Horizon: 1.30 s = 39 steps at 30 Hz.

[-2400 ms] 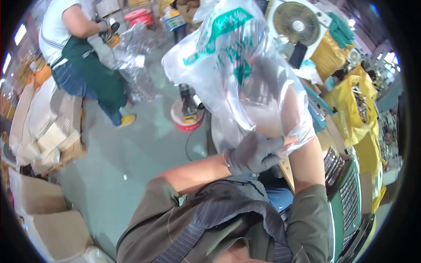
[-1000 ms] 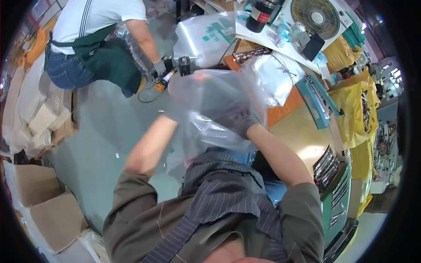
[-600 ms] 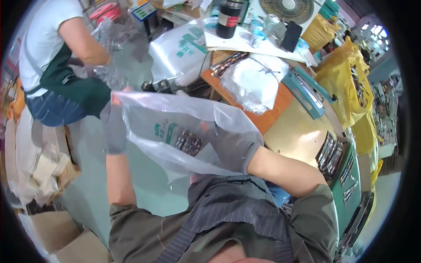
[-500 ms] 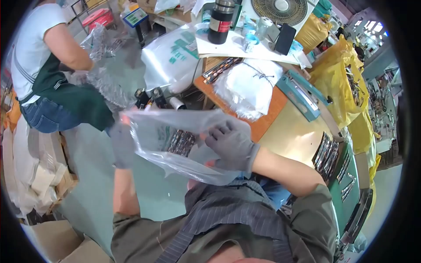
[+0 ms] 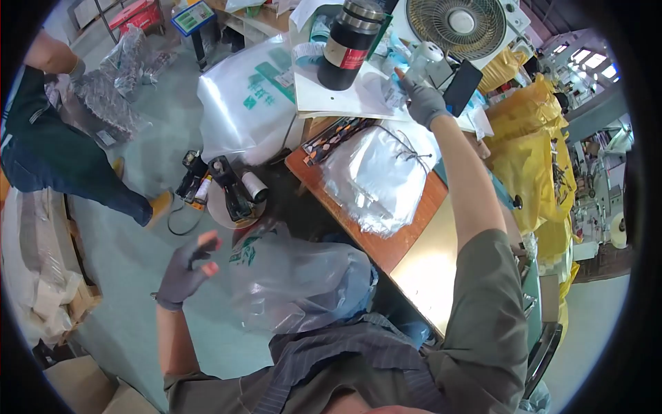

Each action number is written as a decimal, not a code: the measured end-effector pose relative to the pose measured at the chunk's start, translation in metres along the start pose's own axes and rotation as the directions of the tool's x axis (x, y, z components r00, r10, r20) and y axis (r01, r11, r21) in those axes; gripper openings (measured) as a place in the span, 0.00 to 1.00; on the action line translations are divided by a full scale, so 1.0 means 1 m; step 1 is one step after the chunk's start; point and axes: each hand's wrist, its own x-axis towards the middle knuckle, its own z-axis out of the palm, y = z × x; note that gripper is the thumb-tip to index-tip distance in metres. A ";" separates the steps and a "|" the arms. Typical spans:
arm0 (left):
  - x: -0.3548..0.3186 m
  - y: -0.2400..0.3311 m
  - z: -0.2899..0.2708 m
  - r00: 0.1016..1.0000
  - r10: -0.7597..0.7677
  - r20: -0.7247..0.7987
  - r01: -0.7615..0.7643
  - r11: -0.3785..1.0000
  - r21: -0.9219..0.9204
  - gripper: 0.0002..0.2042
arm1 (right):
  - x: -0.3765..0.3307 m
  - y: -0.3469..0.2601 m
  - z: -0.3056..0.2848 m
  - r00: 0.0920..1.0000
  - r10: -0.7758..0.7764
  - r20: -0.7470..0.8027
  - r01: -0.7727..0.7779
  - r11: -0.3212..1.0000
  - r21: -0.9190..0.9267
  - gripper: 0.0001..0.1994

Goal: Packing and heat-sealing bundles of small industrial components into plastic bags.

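A clear plastic bag (image 5: 303, 283) with green print lies across my lap, slack and bulging. Left of it, my gloved left hand (image 5: 185, 272) hangs in the air with bare fingertips curled apart and nothing in them. My gloved right hand (image 5: 424, 102) is stretched far forward over the white shelf board (image 5: 321, 102), fingers extended, beside a small roll of tape (image 5: 392, 93) and a clear jar (image 5: 422, 61). Whether its fingers touch the roll is hard to tell. A dark phone (image 5: 462, 88) stands just to the right of that hand.
A black thermos (image 5: 350, 45) stands on the shelf near a fan (image 5: 455, 27). Below lies a tied stack of clear bags (image 5: 379, 179) on the wooden table (image 5: 407, 255). Dark hand tools (image 5: 231, 190) rest on a stool at left. Another person (image 5: 69, 152) works at far left.
Both hands have let go of the bag, which has dropped onto my lap. My right hand has moved forward to the shelf; my left has moved slightly down. The other person has shifted left.
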 end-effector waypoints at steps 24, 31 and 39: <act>0.076 0.100 0.063 0.728 0.640 -0.246 -0.378 0.674 0.635 0.10 | -0.136 -0.218 -0.123 0.912 -0.374 0.169 -0.168 0.037 0.985 0.08; 0.046 -0.011 -0.014 0.676 0.064 -0.734 -0.130 0.991 -0.033 0.09 | -0.138 -0.171 -0.113 0.864 -0.325 0.383 -0.264 0.356 0.897 0.13; 0.067 0.030 0.050 0.863 0.266 -0.430 -0.306 0.952 -0.026 0.09 | -0.123 -0.267 -0.095 0.870 -0.420 0.260 -0.194 0.193 0.962 0.11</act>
